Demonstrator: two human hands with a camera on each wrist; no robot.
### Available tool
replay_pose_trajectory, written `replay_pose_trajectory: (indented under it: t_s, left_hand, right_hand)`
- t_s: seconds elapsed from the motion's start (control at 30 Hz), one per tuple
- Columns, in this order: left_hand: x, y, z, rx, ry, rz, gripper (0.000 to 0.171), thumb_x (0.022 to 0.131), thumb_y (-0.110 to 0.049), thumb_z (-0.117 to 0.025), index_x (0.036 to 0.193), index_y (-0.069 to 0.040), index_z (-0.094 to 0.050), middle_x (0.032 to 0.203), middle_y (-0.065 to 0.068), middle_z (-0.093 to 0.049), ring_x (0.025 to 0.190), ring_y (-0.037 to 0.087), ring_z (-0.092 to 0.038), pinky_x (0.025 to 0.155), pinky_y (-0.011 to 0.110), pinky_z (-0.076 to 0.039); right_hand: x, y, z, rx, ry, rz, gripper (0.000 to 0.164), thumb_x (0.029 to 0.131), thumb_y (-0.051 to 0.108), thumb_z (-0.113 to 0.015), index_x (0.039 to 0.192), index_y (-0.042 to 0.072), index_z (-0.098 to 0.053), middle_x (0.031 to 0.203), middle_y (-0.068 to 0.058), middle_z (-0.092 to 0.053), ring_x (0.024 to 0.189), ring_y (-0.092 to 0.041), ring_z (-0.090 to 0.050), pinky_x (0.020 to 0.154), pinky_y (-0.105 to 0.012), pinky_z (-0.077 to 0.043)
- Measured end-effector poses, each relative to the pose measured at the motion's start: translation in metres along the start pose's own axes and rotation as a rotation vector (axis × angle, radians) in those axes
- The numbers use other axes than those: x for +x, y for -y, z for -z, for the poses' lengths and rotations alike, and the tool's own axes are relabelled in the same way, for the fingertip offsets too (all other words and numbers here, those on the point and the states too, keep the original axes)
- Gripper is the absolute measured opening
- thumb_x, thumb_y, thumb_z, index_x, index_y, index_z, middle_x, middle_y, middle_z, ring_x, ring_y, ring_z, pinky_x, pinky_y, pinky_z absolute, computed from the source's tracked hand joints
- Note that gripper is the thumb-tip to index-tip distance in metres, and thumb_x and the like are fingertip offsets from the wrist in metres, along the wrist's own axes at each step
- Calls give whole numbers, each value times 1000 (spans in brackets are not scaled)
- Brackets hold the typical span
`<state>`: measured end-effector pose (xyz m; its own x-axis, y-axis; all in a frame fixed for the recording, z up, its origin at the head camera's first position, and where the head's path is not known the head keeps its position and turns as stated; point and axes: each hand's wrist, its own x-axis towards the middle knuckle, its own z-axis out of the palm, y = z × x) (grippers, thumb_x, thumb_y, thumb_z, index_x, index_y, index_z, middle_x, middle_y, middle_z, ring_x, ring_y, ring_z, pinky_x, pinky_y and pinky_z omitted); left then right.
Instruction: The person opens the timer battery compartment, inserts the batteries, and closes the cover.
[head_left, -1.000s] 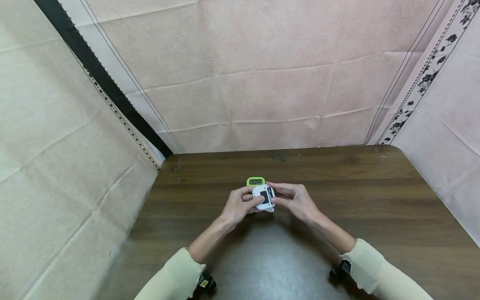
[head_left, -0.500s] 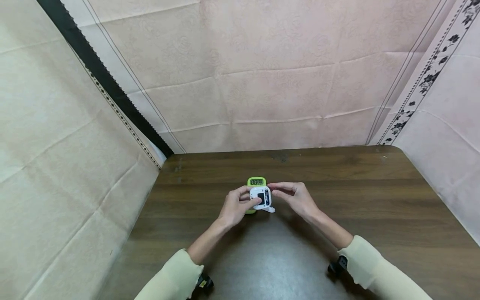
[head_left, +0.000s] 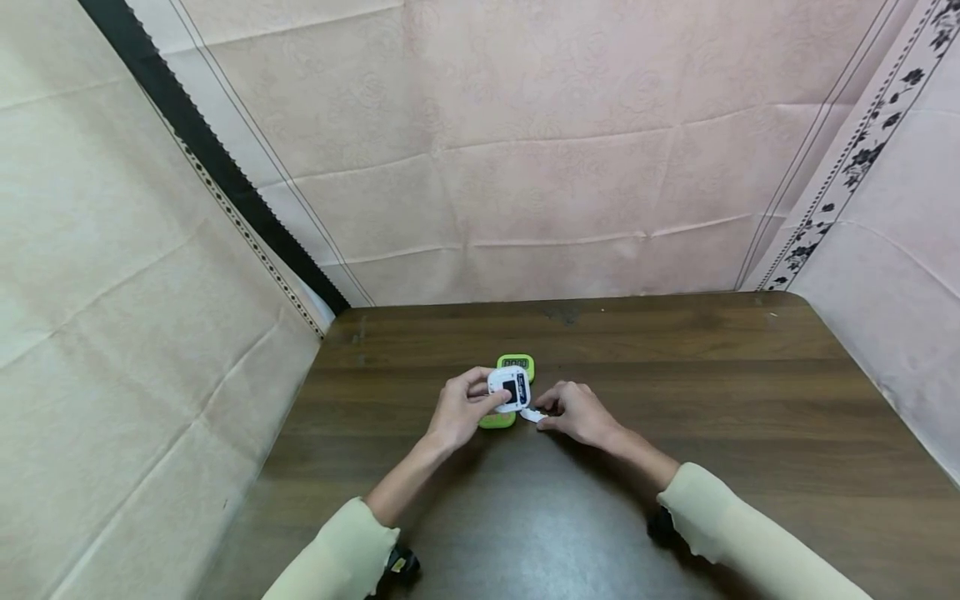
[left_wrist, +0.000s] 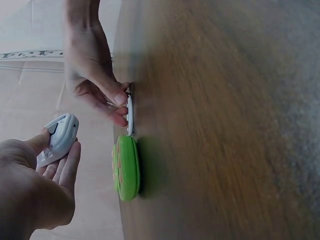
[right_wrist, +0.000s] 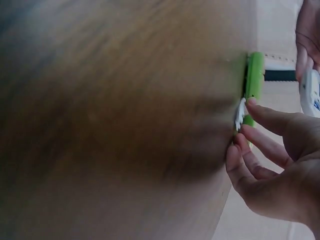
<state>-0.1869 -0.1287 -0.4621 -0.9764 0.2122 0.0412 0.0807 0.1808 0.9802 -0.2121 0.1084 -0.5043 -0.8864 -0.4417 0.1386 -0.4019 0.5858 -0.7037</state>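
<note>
**Battery cover down on the table, white timer held open-backed**

Left hand [head_left: 459, 410], centre of the head view: fingers and thumb curled round a small white timer [head_left: 509, 387], held up off the table [head_left: 750, 392] with its back turned toward the camera. A dark rectangular recess shows in that back; probably an open battery bay, though what is in it is too small to tell. In the left-wrist view the same white timer [left_wrist: 59, 140] sits at lower left, cradled in the fingers, clear of the wood.

Right hand [head_left: 577, 413], just right of centre: fingertips pinch a small flat white cover piece [head_left: 532, 414] that lies on, or right at, the table surface. The right-wrist view shows the cover piece [right_wrist: 240, 115] edge-on against the wood, thumb and forefinger on it. Not possible to tell whether it is being set down or picked up.

A green timer [head_left: 507, 392] lies flat on the table under and behind the white one, partly hidden by it; the cover piece is just beside its near end, seemingly not touching.

Judgement: the step in hand is handling the loose back cover while the left hand keeps the body steady. The next move calls for a light fingertip grip on a thin piece lying flat on the wood, and care not to nudge the green timer beside it.
</note>
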Motion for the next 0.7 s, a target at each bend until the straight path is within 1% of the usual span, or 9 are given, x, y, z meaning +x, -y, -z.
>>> replay_pose_trajectory:
  t_s: [0.1, 0.27, 0.33, 0.43, 0.57, 0.7]
  left_hand:
    - [0, -1, 1, 7, 4, -4, 30, 99, -8, -77, 126, 3, -69, 115, 21, -77, 105, 32, -77, 86, 50, -64]
    - [-1, -3, 2, 25, 9, 11, 30, 100, -11, -77, 127, 0, -69, 116, 17, -78, 106, 29, -77, 86, 47, -65]
    - [-2, -3, 2, 24, 10, 21, 30, 100, -11, -77, 127, -2, -69, 117, 15, -78, 106, 28, -77, 87, 47, -64]
    - [-2, -3, 3, 24, 12, 25, 31, 100, -12, -77, 127, -2, -69, 117, 15, -78, 106, 28, -77, 86, 46, -65]
    - [-2, -3, 3, 21, 13, 25, 30, 100, -12, -77, 127, -2, -69, 117, 15, -78, 106, 27, -77, 84, 41, -65]
    - [-2, -2, 3, 7, 17, 19, 30, 100, -11, -77, 127, 0, -69, 117, 17, -78, 105, 28, -77, 83, 40, -65]
  right_hand:
    - [0, 3, -6, -74, -29, 35, 24, 81, 9, -94, 102, 2, -82, 87, -7, -67, 78, -22, -63, 64, -28, -50]
    - [0, 8, -11, -156, -51, 65, 18, 83, 7, -92, 98, 4, -82, 88, -4, -68, 78, -17, -63, 65, -30, -53]
    - [0, 9, -12, -158, -53, 70, 14, 84, 4, -90, 96, 5, -82, 88, -3, -69, 78, -16, -64, 66, -31, -54]
    - [-1, 9, -13, -154, -61, 77, 13, 83, -1, -88, 93, 4, -82, 88, -2, -70, 77, -15, -64, 65, -30, -55]
    - [-2, 6, -13, -140, -73, 84, 13, 80, 0, -86, 91, 4, -80, 87, -1, -69, 76, -14, -64, 64, -28, -54]
    - [-4, 2, -13, -78, -94, 75, 14, 79, 0, -84, 90, 5, -77, 85, 0, -67, 74, -14, -63, 63, -26, -53]
